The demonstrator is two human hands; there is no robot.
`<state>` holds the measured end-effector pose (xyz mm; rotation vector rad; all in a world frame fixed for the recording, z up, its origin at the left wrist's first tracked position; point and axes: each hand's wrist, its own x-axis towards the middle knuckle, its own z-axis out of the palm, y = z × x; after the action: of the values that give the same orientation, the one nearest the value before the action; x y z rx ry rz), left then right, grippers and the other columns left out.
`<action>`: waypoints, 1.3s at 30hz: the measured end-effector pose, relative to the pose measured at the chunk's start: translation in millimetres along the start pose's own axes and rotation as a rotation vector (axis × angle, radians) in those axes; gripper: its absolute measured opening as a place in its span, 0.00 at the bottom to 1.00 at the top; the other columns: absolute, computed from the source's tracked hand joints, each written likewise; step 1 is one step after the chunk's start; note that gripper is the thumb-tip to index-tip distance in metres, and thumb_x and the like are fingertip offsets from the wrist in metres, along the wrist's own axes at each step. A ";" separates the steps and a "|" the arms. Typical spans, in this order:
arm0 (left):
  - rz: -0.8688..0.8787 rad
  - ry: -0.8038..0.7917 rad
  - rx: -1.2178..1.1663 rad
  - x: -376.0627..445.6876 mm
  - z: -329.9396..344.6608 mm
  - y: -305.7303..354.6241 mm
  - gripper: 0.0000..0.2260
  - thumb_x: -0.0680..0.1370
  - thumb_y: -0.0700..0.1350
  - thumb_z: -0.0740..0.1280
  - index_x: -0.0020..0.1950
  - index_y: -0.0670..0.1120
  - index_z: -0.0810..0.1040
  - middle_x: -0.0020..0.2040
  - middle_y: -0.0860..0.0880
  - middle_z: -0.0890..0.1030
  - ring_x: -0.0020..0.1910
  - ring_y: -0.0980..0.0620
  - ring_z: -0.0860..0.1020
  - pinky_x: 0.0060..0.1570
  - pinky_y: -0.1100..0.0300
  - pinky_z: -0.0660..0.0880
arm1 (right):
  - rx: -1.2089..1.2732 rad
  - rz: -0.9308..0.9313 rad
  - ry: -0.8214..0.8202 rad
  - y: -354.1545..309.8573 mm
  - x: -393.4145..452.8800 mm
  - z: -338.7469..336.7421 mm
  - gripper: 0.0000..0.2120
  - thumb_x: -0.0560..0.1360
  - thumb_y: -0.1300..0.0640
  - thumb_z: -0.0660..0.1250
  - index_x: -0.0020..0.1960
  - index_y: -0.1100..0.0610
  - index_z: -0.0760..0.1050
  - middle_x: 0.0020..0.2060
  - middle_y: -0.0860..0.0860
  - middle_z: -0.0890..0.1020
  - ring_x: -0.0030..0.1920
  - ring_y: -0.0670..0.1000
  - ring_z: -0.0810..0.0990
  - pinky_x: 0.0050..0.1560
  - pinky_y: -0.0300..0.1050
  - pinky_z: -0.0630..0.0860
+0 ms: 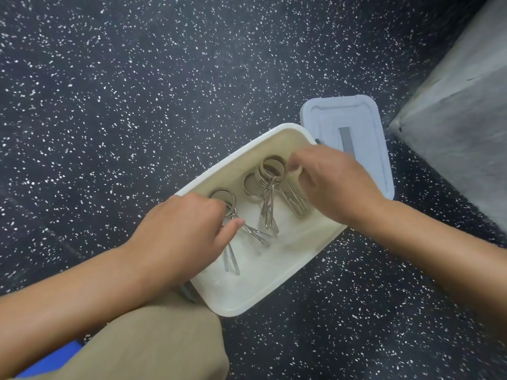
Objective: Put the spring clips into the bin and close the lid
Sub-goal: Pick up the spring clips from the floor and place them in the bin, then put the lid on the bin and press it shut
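Note:
A white rectangular bin (277,292) stands open on the speckled floor. Several metal spring clips (267,187) lie inside it, coils toward the far side, handles toward me. My left hand (181,234) reaches into the bin's left part, fingers curled around one clip (230,212) whose handles stick out below the thumb. My right hand (334,182) is over the bin's right side, fingertips pinched at the coil of the stacked clips; whether it grips them is unclear. The pale blue lid (348,119) lies flat on the floor just behind the bin, partly hidden by my right hand.
A grey concrete block (461,111) rises at the right, close to the lid. My knee in tan trousers (153,344) is at the bottom, touching the bin's near corner. Something blue (52,360) shows at the lower left. Dark speckled floor (137,91) stretches to the left and beyond.

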<state>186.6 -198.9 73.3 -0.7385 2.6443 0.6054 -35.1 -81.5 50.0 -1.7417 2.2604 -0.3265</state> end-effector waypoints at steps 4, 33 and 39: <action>0.016 0.011 -0.017 2.7 -5.8 3.8 0.23 0.81 0.65 0.53 0.35 0.49 0.67 0.33 0.51 0.73 0.36 0.43 0.76 0.34 0.53 0.71 | 0.092 0.212 0.182 27.7 3.3 -23.4 0.09 0.75 0.61 0.58 0.47 0.57 0.77 0.43 0.52 0.82 0.42 0.56 0.78 0.42 0.50 0.74; 0.127 0.040 0.017 -2.1 -13.8 24.6 0.24 0.80 0.65 0.51 0.35 0.49 0.70 0.32 0.52 0.75 0.35 0.47 0.76 0.37 0.51 0.76 | -0.286 1.038 -0.363 141.7 -9.6 20.0 0.25 0.74 0.42 0.59 0.58 0.62 0.72 0.52 0.58 0.78 0.42 0.59 0.76 0.35 0.46 0.66; 0.129 0.059 -0.014 -7.0 -23.3 28.4 0.24 0.79 0.65 0.53 0.36 0.49 0.73 0.31 0.52 0.76 0.34 0.48 0.77 0.35 0.53 0.76 | -0.274 1.043 -0.391 130.6 -62.5 -18.4 0.23 0.73 0.41 0.59 0.50 0.62 0.74 0.47 0.57 0.81 0.39 0.57 0.76 0.33 0.45 0.66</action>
<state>172.1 -185.1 104.9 -0.6018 2.7606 0.6456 -144.8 12.2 27.9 -0.4340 2.5835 0.5047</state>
